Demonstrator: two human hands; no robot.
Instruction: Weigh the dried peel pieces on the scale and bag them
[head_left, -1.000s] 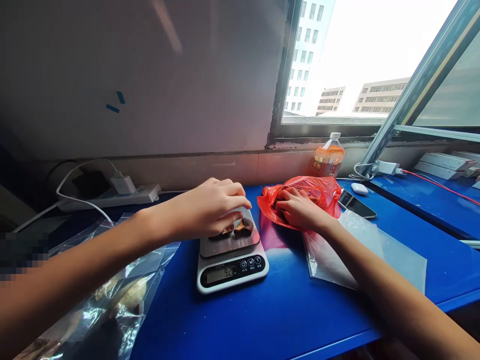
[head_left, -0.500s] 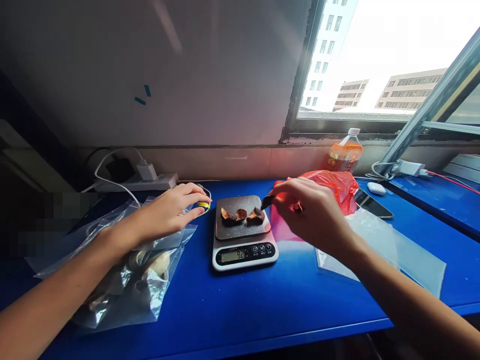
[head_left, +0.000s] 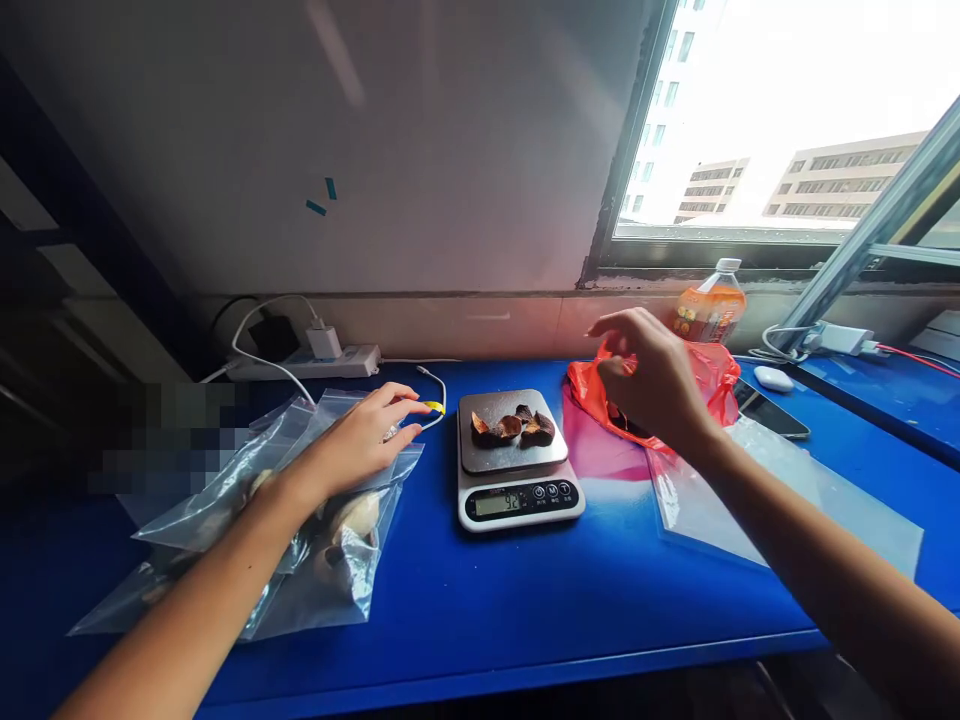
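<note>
A white kitchen scale (head_left: 514, 500) with a steel plate stands mid-table, its display lit, its digits hard to read. On the plate lie several dark brown, curled pieces of dried shell or peel (head_left: 537, 430), lighter inside. My left hand (head_left: 367, 440) rests over clear zip bags (head_left: 345, 590) left of the scale, fingers apart, near a small yellow item (head_left: 434, 408) by a white cable. Over a red plastic bag (head_left: 716, 375) hovers my right hand (head_left: 652, 370), fingers loosely bent and apart, with nothing visible in them. Dark contents show partly inside that bag.
Pale round pieces fill the zip bags. Flat clear bags (head_left: 787, 510) lie at the right, beside a phone (head_left: 776, 412) and a white earbud case (head_left: 773, 379). A drink bottle (head_left: 712, 305) stands by the window. A power strip (head_left: 352, 362) runs along the wall.
My right hand has let go of a dark piece, now on the plate with the others, and has moved up over the red bag. The camera view has shifted left.
</note>
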